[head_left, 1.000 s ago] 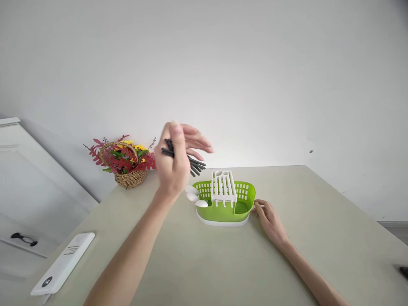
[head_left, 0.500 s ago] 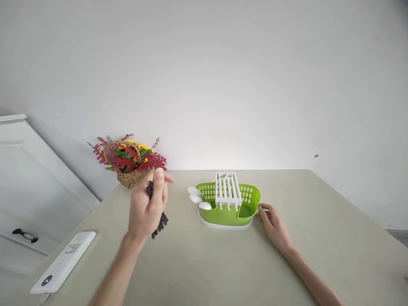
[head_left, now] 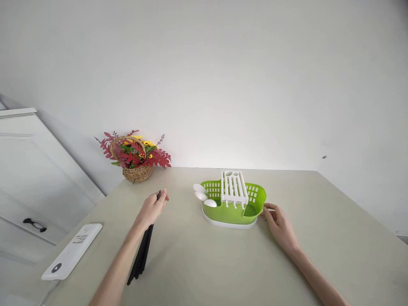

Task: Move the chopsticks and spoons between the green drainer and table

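My left hand (head_left: 152, 209) is closed round a bundle of black chopsticks (head_left: 142, 255), held over the left-middle of the table. Their long ends slant down toward me, and one short end pokes up past my fingers. To the right stands a green cutlery basket (head_left: 229, 213) on a white base, a slotted white rack (head_left: 235, 189) across its top. Three white spoons (head_left: 200, 195) hang over its left side, bowls outward. At the basket's right end, my right hand (head_left: 278, 223) has its thumb and curled fingers on the edge; the exact contact is partly hidden.
A wicker basket of red and yellow artificial flowers (head_left: 137, 173) stands at the table's back left. A white power strip-like box (head_left: 73, 250) with a cord lies at the left edge, beside a white cabinet (head_left: 38, 170). The wall (head_left: 242, 85) rises behind the table.
My left hand has lowered and turned, so the chopsticks now point down toward me instead of lying mostly behind the hand. My right hand stays at the basket. The whole view has shifted slightly.
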A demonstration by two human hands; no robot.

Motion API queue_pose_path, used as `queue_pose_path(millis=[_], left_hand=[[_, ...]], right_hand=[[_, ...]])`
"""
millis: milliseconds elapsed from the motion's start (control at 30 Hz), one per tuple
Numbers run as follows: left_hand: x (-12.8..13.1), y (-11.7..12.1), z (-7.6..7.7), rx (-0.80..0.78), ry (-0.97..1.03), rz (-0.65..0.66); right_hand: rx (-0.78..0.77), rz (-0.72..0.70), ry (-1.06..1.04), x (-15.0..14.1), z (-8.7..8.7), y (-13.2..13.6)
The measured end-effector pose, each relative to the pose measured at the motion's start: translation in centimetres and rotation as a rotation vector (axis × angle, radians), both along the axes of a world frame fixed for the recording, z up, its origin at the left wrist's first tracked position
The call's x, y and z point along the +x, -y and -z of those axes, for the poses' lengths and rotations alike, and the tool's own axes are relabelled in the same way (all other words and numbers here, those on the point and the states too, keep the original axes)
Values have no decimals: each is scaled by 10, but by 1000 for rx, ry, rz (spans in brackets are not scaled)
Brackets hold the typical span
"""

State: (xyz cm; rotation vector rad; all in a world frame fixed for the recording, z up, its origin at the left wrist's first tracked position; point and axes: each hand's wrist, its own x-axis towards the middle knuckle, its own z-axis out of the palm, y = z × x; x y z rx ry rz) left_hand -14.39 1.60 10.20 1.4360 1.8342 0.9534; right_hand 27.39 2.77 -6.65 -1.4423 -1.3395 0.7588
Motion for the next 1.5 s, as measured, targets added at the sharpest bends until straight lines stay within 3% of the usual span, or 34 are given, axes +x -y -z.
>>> queue_pose_path(millis=[300,800,1233,1500], left_hand=[[-12,-9,13,62,-281,-91],[-31,-29,55,131,-356,-165],[-34,-35,93,52,-615,-174],[-33,-34,104,28,-768,-155]], right_hand=[[2,4,7,1,1,0],[-28,1,20,3,2,0],[-47,4,54,3,-1,2],[-58,13,77,4,-2,3]])
